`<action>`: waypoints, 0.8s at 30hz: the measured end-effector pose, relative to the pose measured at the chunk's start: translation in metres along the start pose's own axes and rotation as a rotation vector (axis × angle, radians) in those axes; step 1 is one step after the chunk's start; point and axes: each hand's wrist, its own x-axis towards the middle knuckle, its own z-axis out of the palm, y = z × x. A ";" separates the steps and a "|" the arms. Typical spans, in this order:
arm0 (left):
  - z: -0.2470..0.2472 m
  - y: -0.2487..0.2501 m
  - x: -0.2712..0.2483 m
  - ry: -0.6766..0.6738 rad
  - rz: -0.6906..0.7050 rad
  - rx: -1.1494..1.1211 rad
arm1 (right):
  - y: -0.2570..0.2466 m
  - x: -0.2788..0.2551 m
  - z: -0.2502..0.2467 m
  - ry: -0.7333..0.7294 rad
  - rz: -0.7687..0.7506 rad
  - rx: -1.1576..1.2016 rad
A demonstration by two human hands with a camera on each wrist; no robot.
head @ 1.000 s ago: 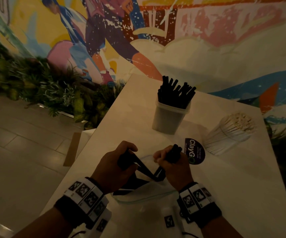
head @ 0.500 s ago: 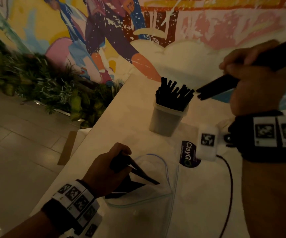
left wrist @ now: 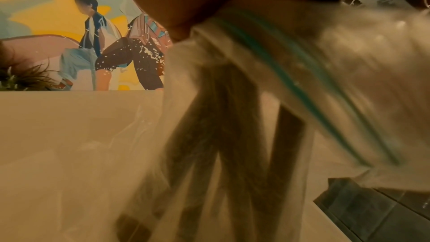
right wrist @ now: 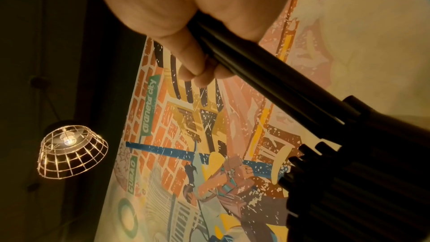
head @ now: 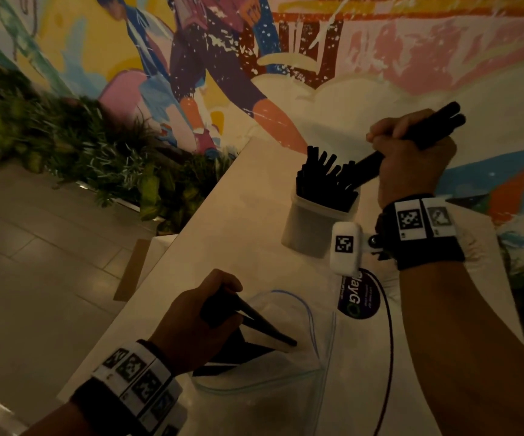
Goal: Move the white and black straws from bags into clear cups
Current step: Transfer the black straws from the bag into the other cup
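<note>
A clear cup full of black straws stands mid-table. My right hand grips a small bunch of black straws slanted down, their lower ends at the cup's rim among the others. In the right wrist view the gripped straws run from my fingers toward the packed straws. My left hand grips the mouth of a clear zip bag lying on the table, with a few black straws inside. The left wrist view shows the bag with blurred straws.
A dark round sticker lies on the white table behind the bag. A black cable hangs from my right wrist. The table's left edge drops to a tiled floor with plants. A painted mural wall stands behind.
My right hand lifted a bunch of black straws out of the bag, swung up and right, then came down to the cup. My left hand stayed on the bag.
</note>
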 end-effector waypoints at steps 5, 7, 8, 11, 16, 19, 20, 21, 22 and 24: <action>0.000 0.001 -0.001 0.015 -0.016 -0.015 | 0.004 0.010 -0.018 0.168 -0.119 0.101; 0.001 0.001 0.000 0.011 -0.008 0.000 | 0.015 0.007 -0.020 0.175 -0.064 0.052; 0.001 0.001 0.001 0.010 -0.004 0.010 | 0.022 0.003 -0.021 0.161 -0.019 0.033; 0.002 0.002 0.002 0.020 -0.004 0.014 | 0.039 -0.012 -0.020 0.109 0.107 -0.037; 0.001 0.002 0.002 0.011 -0.012 0.001 | 0.071 -0.019 -0.035 0.062 0.340 -0.470; 0.001 0.003 0.002 0.016 -0.015 -0.011 | 0.076 -0.020 -0.040 0.067 0.363 -0.662; 0.000 0.003 0.002 0.021 -0.015 -0.006 | 0.078 -0.020 -0.040 0.075 0.371 -0.678; 0.000 0.003 0.002 0.022 -0.014 0.001 | 0.079 -0.020 -0.041 0.061 0.407 -0.729; 0.000 0.003 0.003 0.019 -0.015 0.006 | 0.079 -0.021 -0.041 0.040 0.456 -0.818; 0.000 0.004 0.003 0.012 -0.019 0.003 | 0.081 -0.019 -0.046 0.019 0.431 -0.967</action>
